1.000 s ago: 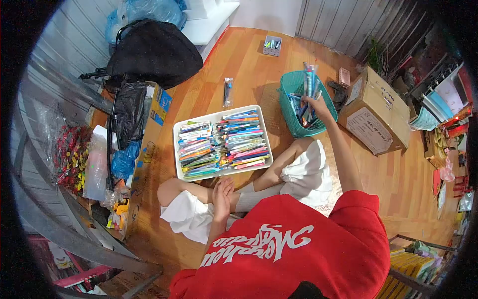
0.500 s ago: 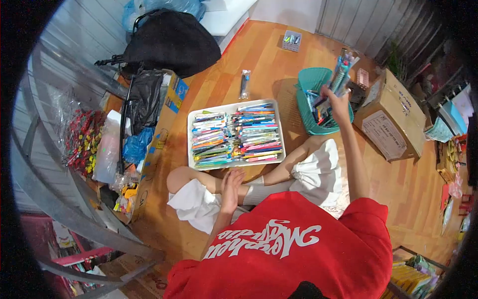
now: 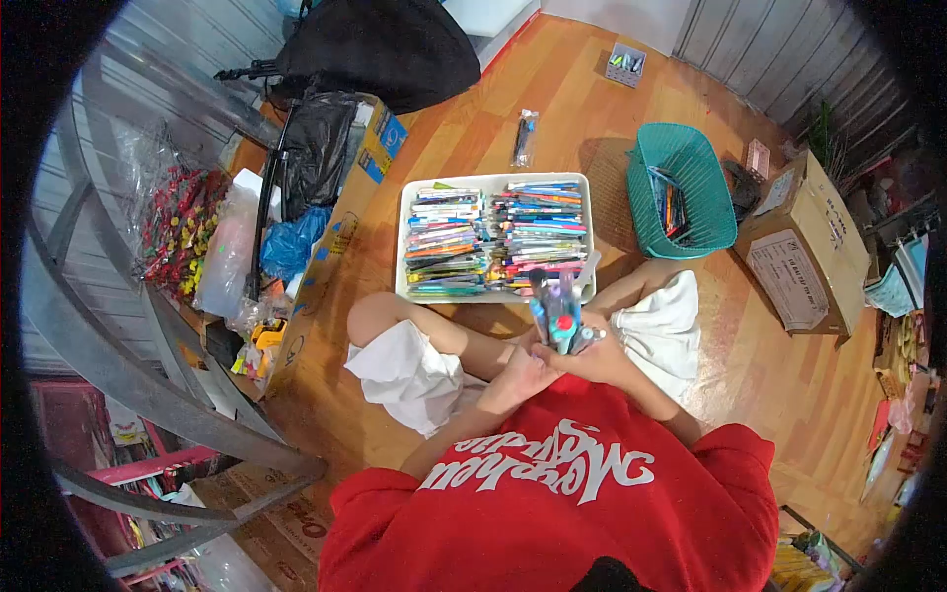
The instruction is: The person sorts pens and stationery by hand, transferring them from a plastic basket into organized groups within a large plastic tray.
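A bundle of pens (image 3: 560, 314) stands upright in front of my chest, above my crossed legs. My right hand (image 3: 602, 357) is wrapped round its lower part. Pressed against the bundle and the other hand is my left hand (image 3: 523, 378), its fingers closed at the base of the pens. Just beyond lies a white tray (image 3: 403, 237) with two columns of stacked pens (image 3: 444, 242). To the right, a teal basket (image 3: 710, 187) holds some dark and blue pens (image 3: 673, 207) on one side.
A small packet (image 3: 525, 138) lies beyond the tray. A grey basket (image 3: 625, 64) stands farther back. Cardboard boxes stand at right (image 3: 804, 247) and left (image 3: 314, 296), near a black bag (image 3: 380, 54). A curved metal frame (image 3: 148, 380) runs along the left.
My right hand has brought the pen bundle from above the teal basket to my chest. My left hand has risen from my leg to meet it. The view has shifted slightly.
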Available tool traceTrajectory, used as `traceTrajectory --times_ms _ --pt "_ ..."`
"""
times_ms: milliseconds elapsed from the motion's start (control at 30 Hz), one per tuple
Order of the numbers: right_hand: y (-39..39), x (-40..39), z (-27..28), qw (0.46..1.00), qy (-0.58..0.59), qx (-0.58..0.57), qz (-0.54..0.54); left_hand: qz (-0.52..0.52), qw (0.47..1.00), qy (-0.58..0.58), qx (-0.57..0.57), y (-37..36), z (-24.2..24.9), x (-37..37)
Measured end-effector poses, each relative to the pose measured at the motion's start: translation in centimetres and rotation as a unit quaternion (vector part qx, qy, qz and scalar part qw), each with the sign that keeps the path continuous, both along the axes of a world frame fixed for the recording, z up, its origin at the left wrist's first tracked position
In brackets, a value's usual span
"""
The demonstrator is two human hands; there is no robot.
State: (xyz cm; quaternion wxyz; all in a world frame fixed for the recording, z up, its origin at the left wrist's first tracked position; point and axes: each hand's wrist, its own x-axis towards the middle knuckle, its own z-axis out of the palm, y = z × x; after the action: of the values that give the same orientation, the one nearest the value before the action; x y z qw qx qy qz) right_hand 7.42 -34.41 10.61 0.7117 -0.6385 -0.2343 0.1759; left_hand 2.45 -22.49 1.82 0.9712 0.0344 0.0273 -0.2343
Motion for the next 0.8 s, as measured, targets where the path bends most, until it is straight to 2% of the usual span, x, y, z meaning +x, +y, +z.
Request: traceTrajectory --times_ms 100,233,333,367,400,433,467,500,533,567,600,633,733,800 --pt "0.0 -0.5 -0.6 0.996 -0.013 -0.077 0.042 0.03 0.999 0.017 0.005 0.2 -1.3 -1.2" --pt "0.9 -0.9 -2.5 0.979 -0.18 -0.092 0.005 0.056 0.988 0.121 0.076 0.4 1.6 -1.3" --pt "1.2 -1.5 -2.2 0.986 -0.142 -0.083 -0.016 0.085 0.983 0.145 0.08 0.6 1.7 -1.5" --pt "1.4 -1.6 -2.1 0.988 -0.13 -0.079 -0.024 0.087 0.986 0.119 0.072 0.8 2.2 -1.6" --pt "1.8 -1.6 -2.2 0.999 -0.012 0.011 -0.028 0.089 0.99 0.092 0.065 0.9 2.9 -1.5" --pt "1.8 -1.4 -2.0 0.999 0.033 0.008 -0.02 0.091 0.992 0.066 0.057 1.0 3.2 -1.5" --pt "1.7 -1.0 -1.7 0.997 0.078 0.006 -0.013 0.094 0.99 0.033 0.105 1.3 0.5 -1.7" --pt "1.6 -0.6 -1.5 0.992 0.123 0.004 -0.005 0.102 0.98 0.071 0.156 1.3 1.1 -1.6" --pt "1.5 0.2 -2.2 0.997 0.061 -0.05 0.0 0.11 0.966 0.109 0.207 1.3 1.8 -1.3" --pt "1.6 0.3 -2.3 0.994 0.112 0.007 0.015 0.118 0.948 0.146 0.258 1.4 2.3 -1.0" --pt "1.9 0.4 -0.7 0.984 0.162 0.064 0.03 0.115 0.955 0.077 0.263 2.5 1.6 -0.9" --pt "2.2 0.5 0.3 0.969 0.212 0.12 0.045 0.139 0.948 0.038 0.282 3.0 3.0 -0.6" --pt "2.0 1.4 0.2 0.944 0.259 0.086 0.185 0.204 0.91 -0.093 0.35 5.0 6.2 0.3" --pt "2.3 1.7 -1.1 0.922 0.259 0.035 0.286 0.148 0.898 -0.216 0.354 6.6 7.1 1.1"
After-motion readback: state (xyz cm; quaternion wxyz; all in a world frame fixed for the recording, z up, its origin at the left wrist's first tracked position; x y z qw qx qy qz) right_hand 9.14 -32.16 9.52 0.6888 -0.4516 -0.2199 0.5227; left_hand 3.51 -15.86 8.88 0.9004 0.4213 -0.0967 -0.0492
